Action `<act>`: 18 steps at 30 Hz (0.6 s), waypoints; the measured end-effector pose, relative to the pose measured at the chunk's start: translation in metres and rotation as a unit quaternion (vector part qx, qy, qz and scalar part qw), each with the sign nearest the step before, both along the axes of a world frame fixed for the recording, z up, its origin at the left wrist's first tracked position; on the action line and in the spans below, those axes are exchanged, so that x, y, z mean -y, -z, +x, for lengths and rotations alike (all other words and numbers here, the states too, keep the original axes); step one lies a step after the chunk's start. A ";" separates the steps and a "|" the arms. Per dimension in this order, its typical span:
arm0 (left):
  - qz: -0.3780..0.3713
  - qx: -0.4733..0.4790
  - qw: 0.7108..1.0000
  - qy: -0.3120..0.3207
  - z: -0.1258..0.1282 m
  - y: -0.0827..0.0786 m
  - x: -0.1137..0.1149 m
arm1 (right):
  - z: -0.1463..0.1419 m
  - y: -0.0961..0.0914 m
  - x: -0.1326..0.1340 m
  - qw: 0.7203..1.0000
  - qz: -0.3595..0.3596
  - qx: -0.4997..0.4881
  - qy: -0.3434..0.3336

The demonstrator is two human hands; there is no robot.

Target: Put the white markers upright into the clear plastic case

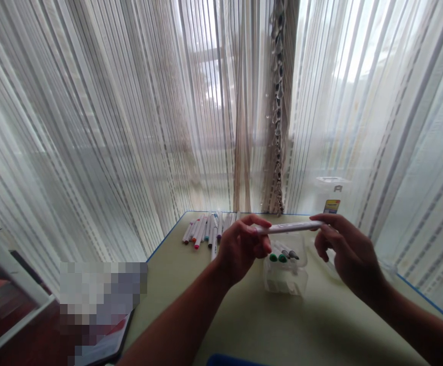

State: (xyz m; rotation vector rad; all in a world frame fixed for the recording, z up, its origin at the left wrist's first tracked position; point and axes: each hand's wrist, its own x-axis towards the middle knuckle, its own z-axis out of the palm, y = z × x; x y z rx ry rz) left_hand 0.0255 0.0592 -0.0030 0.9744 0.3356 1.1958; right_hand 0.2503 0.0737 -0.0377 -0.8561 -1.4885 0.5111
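Note:
A white marker (290,227) is held level above the table, one end in each hand. My left hand (244,244) pinches its left end, where a bit of pink shows. The right end sits between the thumb and fingers of my right hand (345,246). Below the marker, a clear plastic case (286,282) stands on the table with several markers inside, among them green-ended markers (278,257) and grey-ended ones (293,254). To the left of my left hand lies a loose pile of white markers (202,231) with coloured ends, partly hidden by that hand.
A tall clear container (331,195) with a yellow label stands at the back right. Another clear plastic piece lies partly behind my right hand. The pale green table (176,305) has blue edging; striped sheer curtains (130,127) hang behind it. A blue object (232,361) shows at the front.

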 end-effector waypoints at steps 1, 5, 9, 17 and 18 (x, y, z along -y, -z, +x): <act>0.003 0.000 1.000 0.000 0.000 0.000 0.000 | 0.000 0.000 0.001 1.000 -0.001 0.000 -0.001; 0.010 0.000 1.000 -0.001 -0.001 0.000 0.001 | -0.001 -0.002 0.002 1.000 -0.003 -0.003 -0.007; 0.003 0.002 1.000 -0.003 -0.002 -0.003 0.002 | -0.006 -0.004 0.004 1.000 -0.002 -0.014 -0.013; -0.013 0.016 0.997 -0.080 -0.002 -0.009 0.001 | -0.009 -0.004 0.007 0.999 0.032 -0.010 -0.006; -0.021 0.012 0.995 -0.093 -0.002 -0.009 0.001 | -0.009 -0.004 0.008 0.999 0.037 -0.008 -0.002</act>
